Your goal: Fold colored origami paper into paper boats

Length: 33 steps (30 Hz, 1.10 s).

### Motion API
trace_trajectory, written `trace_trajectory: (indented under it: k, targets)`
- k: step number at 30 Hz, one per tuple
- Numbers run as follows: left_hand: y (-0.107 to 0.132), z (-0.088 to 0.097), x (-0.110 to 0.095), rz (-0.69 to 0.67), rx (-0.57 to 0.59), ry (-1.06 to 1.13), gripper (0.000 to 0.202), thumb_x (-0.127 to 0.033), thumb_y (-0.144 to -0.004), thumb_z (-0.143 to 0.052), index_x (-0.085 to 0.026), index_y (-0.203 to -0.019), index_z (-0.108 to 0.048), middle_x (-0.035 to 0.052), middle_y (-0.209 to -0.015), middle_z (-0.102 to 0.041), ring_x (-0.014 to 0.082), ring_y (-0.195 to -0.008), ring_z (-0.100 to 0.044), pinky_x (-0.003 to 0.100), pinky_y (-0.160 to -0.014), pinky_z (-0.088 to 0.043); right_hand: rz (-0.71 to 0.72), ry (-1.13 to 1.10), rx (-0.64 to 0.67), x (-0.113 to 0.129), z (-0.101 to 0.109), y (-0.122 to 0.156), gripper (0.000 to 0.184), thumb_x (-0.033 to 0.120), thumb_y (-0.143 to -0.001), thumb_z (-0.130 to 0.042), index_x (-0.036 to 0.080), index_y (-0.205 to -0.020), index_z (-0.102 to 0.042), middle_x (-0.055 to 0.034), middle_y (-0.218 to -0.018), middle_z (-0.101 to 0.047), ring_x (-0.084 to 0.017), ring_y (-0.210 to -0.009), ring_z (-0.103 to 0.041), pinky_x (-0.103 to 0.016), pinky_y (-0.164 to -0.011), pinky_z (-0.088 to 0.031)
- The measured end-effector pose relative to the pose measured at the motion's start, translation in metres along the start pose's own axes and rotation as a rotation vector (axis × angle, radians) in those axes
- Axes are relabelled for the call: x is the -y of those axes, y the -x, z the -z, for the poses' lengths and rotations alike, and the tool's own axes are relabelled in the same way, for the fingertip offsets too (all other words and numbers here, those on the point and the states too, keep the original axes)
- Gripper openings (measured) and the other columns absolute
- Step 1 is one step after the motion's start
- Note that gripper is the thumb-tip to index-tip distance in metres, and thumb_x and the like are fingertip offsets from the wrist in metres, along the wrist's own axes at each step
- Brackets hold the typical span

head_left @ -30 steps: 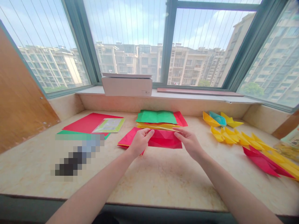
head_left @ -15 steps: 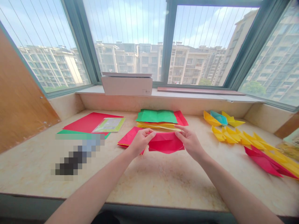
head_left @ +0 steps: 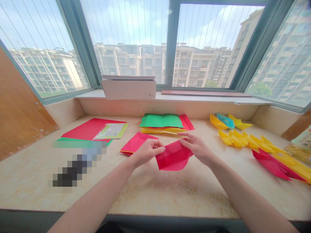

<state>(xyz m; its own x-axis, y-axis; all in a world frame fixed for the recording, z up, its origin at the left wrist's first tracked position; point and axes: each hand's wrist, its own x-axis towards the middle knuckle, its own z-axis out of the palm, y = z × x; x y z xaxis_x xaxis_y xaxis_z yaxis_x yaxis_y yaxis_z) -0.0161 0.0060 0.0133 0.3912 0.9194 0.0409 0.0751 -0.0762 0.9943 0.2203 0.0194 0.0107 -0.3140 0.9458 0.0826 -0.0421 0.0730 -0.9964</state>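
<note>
The left hand (head_left: 146,152) pinches the left edge of a creased red paper (head_left: 173,160) between thumb and fingers, while the right hand (head_left: 199,149) grips its upper right edge, holding it tilted over the middle of the counter (head_left: 155,197). Beyond the left hand lies a folded red stack (head_left: 136,142), with a green sheet (head_left: 161,120) on yellow papers (head_left: 159,130) farther back. Farthest, a white box (head_left: 128,89) sits on the windowsill (head_left: 206,98).
</note>
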Motion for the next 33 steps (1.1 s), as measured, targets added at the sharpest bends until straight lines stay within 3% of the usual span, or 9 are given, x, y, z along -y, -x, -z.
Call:
trace_trajectory:
  k: [3, 6, 8, 12, 16, 18, 22, 28, 33]
  targets:
    - [0.003, -0.002, 0.001, 0.032, 0.158, 0.054, 0.027, -0.038, -0.078, -0.074, -0.013, -0.086, -0.071, 0.0068, -0.075, -0.073, 0.0188, -0.069, -0.068, 0.025, -0.062, -0.047, -0.044, 0.018, 0.041, 0.004, 0.003, 0.003, 0.033, 0.040, -0.077, -0.075, 0.018, -0.100, -0.068, -0.0015, -0.077, -0.071, -0.013, -0.059, -0.064, -0.021, -0.049, -0.046]
    - [0.002, -0.005, 0.004, 0.038, 0.245, 0.072, 0.028, -0.037, -0.078, -0.075, -0.014, -0.094, -0.074, 0.0064, -0.079, -0.074, 0.0209, -0.076, -0.069, 0.026, -0.066, -0.048, -0.043, -0.061, 0.031, 0.005, 0.001, 0.004, 0.038, 0.043, -0.079, -0.074, 0.021, -0.109, -0.067, -0.0014, -0.078, -0.071, -0.014, -0.060, -0.064, -0.021, -0.050, -0.045]
    - [0.000, -0.008, 0.008, 0.020, 0.201, 0.113, 0.030, -0.037, -0.077, -0.075, -0.014, -0.095, -0.074, 0.0067, -0.082, -0.074, 0.0211, -0.077, -0.069, 0.027, -0.068, -0.050, 0.005, -0.145, -0.059, 0.004, 0.000, 0.001, 0.040, 0.048, -0.083, -0.069, 0.022, -0.113, -0.066, -0.0027, -0.082, -0.073, -0.016, -0.066, -0.066, -0.024, -0.056, -0.048]
    - [-0.008, -0.013, 0.014, -0.023, -0.033, 0.266, 0.039, -0.041, -0.081, -0.071, -0.014, -0.108, -0.068, 0.0096, -0.093, -0.074, 0.0207, -0.077, -0.070, 0.028, -0.067, -0.052, 0.068, -0.183, -0.235, -0.006, 0.002, -0.009, 0.042, 0.056, -0.087, -0.060, 0.020, -0.107, -0.069, -0.0086, -0.098, -0.074, -0.021, -0.086, -0.067, -0.029, -0.068, -0.050]
    - [-0.011, -0.018, 0.016, -0.087, -0.197, 0.294, 0.039, -0.041, -0.084, -0.068, -0.015, -0.113, -0.061, 0.0098, -0.099, -0.073, 0.0202, -0.080, -0.070, 0.027, -0.064, -0.054, 0.059, -0.059, -0.072, -0.016, -0.008, -0.009, 0.050, 0.062, -0.090, -0.051, 0.019, -0.104, -0.071, -0.0103, -0.098, -0.074, -0.021, -0.085, -0.067, -0.031, -0.069, -0.049]
    - [-0.010, -0.021, 0.016, -0.132, -0.199, 0.241, 0.036, -0.039, -0.085, -0.067, -0.016, -0.111, -0.060, 0.0091, -0.099, -0.073, 0.0200, -0.081, -0.070, 0.029, -0.069, -0.055, 0.111, 0.048, -0.004, -0.018, -0.017, -0.007, 0.045, 0.058, -0.088, -0.057, 0.019, -0.107, -0.071, -0.0090, -0.099, -0.074, -0.021, -0.085, -0.066, -0.031, -0.070, -0.049]
    - [-0.005, -0.028, 0.017, -0.199, -0.117, 0.110, 0.032, -0.034, -0.087, -0.064, -0.015, -0.113, -0.062, 0.0080, -0.096, -0.072, 0.0175, -0.078, -0.068, 0.030, -0.075, -0.054, 0.195, 0.044, -0.021, -0.019, -0.026, -0.005, 0.042, 0.054, -0.086, -0.063, 0.018, -0.107, -0.073, -0.0077, -0.095, -0.075, -0.021, -0.080, -0.067, -0.034, -0.073, -0.050]
    - [0.003, -0.031, 0.009, -0.157, 0.071, 0.014, 0.027, -0.039, -0.087, -0.063, -0.014, -0.095, -0.070, 0.0040, -0.076, -0.068, 0.0139, -0.061, -0.060, 0.025, -0.062, -0.049, 0.209, -0.094, -0.015, -0.011, -0.025, -0.002, 0.039, 0.050, -0.078, -0.074, 0.020, -0.103, -0.074, -0.0066, -0.095, -0.076, -0.024, -0.083, -0.070, -0.040, -0.083, -0.054]
    - [0.005, -0.028, 0.008, -0.118, -0.021, -0.030, 0.046, -0.056, -0.087, -0.057, -0.015, -0.065, -0.059, 0.0007, -0.054, -0.055, 0.0112, -0.047, -0.050, 0.022, -0.045, -0.037, 0.114, -0.124, 0.217, -0.006, -0.036, 0.010, 0.043, 0.051, -0.080, -0.071, 0.018, -0.106, -0.072, -0.0070, -0.093, -0.075, -0.023, -0.081, -0.072, -0.038, -0.078, -0.057]
